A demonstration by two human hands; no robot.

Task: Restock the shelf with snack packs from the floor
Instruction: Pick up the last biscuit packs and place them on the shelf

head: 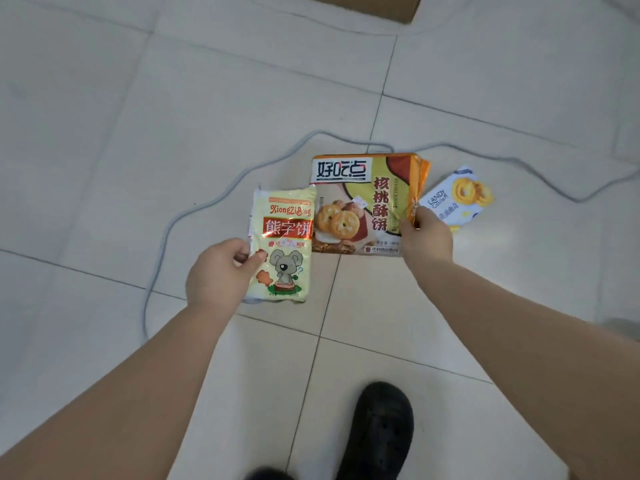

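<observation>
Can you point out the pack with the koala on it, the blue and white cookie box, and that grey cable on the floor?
koala pack [282, 244], head view, on its yellow front.
blue and white cookie box [457, 197], head view, on its printed top face.
grey cable [194, 211], head view, on the stretch left of the packs.

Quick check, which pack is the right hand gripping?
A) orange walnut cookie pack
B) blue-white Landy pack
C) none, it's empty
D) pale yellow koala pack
A: the right hand pinches the right edge of the orange walnut cookie pack; the left hand has the koala pack, and the Landy pack lies untouched on the floor.
</observation>
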